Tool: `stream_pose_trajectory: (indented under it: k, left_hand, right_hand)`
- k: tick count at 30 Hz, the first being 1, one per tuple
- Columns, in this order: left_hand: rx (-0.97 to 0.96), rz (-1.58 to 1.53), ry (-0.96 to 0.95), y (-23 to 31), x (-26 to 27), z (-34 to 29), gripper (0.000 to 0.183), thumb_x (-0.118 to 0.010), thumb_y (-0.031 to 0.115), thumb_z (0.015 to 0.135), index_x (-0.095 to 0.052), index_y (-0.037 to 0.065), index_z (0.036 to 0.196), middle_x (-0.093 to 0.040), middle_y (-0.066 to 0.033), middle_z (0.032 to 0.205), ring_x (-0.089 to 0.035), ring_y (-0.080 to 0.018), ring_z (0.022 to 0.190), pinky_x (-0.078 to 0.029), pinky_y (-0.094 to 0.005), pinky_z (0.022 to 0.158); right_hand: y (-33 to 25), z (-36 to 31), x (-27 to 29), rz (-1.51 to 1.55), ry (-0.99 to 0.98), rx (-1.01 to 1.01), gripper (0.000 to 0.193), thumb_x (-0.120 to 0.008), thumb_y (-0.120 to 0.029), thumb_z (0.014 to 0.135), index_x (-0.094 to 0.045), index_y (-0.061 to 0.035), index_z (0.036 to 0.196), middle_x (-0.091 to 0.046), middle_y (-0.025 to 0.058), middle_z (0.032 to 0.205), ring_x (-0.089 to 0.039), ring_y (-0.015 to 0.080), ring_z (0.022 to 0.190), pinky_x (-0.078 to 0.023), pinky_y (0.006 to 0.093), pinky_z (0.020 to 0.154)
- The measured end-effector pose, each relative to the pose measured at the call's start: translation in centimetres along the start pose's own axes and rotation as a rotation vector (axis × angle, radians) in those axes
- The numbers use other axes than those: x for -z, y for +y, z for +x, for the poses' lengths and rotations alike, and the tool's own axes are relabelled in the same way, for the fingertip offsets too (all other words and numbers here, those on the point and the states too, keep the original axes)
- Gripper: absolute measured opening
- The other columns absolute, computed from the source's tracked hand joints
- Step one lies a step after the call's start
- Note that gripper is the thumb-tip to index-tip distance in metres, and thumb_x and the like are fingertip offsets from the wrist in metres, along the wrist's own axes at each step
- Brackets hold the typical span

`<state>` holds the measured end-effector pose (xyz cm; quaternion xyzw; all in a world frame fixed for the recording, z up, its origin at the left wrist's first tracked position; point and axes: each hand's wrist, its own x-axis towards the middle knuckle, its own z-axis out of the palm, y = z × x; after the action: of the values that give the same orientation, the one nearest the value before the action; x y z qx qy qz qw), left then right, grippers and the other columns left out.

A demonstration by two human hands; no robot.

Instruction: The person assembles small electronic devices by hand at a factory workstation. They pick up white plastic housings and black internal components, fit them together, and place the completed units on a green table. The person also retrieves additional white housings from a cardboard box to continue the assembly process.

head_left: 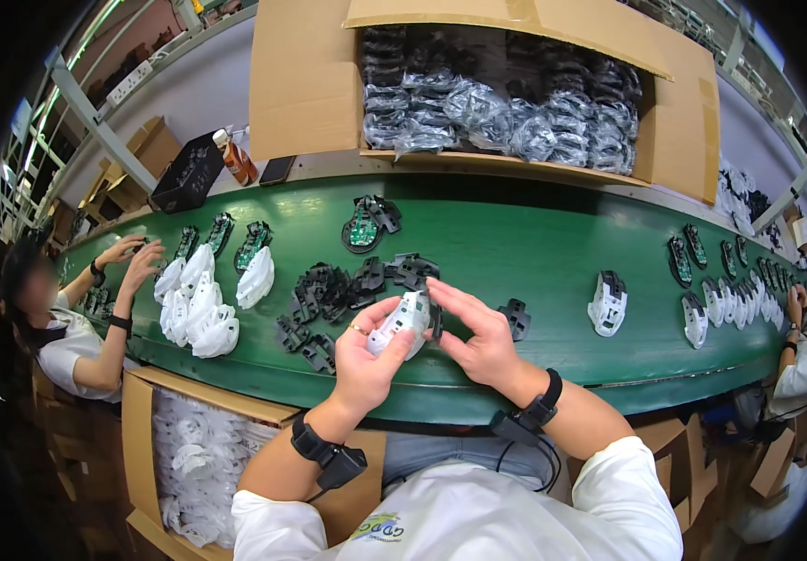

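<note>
My left hand (363,363) is closed round a white computer mouse shell (405,318), thumb across its near side. On the shell's right side, my right hand (486,341) grips a black plastic mouse part (435,316) between thumb and fingers, held against the shell. Just beyond my left hand lies a heap of black plastic parts (322,292). One loose black part (516,318) sits to the right of my right hand. Farther off rests a green circuit board in a black base (362,229). A white and black mouse (607,304) stands apart on the right.
Across the front runs a green belt (506,224). A carton (679,131) of bagged black parts stands behind it. White shells (200,313) and boards (252,245) lie left, near a co-worker's hands (137,257). Bagged white shells fill a carton (142,449) lower left. Another co-worker (801,355) sits far right.
</note>
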<state>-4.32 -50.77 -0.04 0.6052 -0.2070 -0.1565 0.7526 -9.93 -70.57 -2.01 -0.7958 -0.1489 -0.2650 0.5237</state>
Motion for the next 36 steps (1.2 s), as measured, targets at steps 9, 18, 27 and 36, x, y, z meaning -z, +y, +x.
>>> stream_pose_trajectory:
  k: [9, 18, 27, 36]
  left_hand:
    - [-0.021, 0.030, -0.002, -0.1, -0.3, -0.8, 0.053, -0.078, 0.009, 0.091, -0.054, -0.007, 0.136, -0.067, -0.0115, 0.123, -0.065, -0.0137, 0.108, -0.053, -0.0287, 0.094]
    - [-0.098, 0.314, -0.170, 0.1, -0.6, -2.1, 0.064, -0.084, 0.011, 0.086, -0.050, -0.006, 0.138, -0.064, -0.0125, 0.127, -0.063, -0.0161, 0.114, -0.052, -0.0325, 0.099]
    - [-0.755, 0.796, -0.111, 0.8, 0.8, 1.6, 0.038, -0.077, 0.007, 0.080, -0.067, -0.001, 0.116, -0.068, -0.0154, 0.100, -0.064, -0.0294, 0.086, -0.052, -0.0389, 0.080]
    - [-0.553, 0.551, -0.074, 1.1, 0.8, 1.0, 0.024, -0.061, 0.021, 0.100, -0.072, -0.001, 0.095, -0.065, -0.0096, 0.088, -0.054, -0.0173, 0.072, -0.043, -0.0283, 0.068]
  right_hand:
    - [0.3, -0.1, -0.2, 0.087, -0.117, -0.051, 0.079, -0.084, -0.019, 0.085, -0.045, 0.0007, 0.151, -0.048, 0.0208, 0.154, -0.043, 0.0358, 0.145, -0.038, 0.0460, 0.118]
    - [0.4, -0.4, 0.4, 0.669, -0.337, -0.492, 0.046, -0.084, -0.014, 0.086, -0.058, 0.0019, 0.120, -0.068, 0.0080, 0.111, -0.067, 0.0160, 0.104, -0.056, 0.0363, 0.098]
    - [-0.4, 0.4, -0.1, 0.000, -0.043, 0.118, 0.059, -0.086, -0.017, 0.081, -0.060, -0.0019, 0.132, -0.071, 0.0125, 0.110, -0.071, 0.0263, 0.093, -0.058, 0.0338, 0.076]
    - [-1.1, -0.2, -0.6, 0.155, -0.028, 0.134, 0.026, -0.079, -0.008, 0.085, -0.074, 0.0012, 0.109, -0.074, 0.0180, 0.110, -0.072, 0.0305, 0.093, -0.058, 0.0373, 0.080]
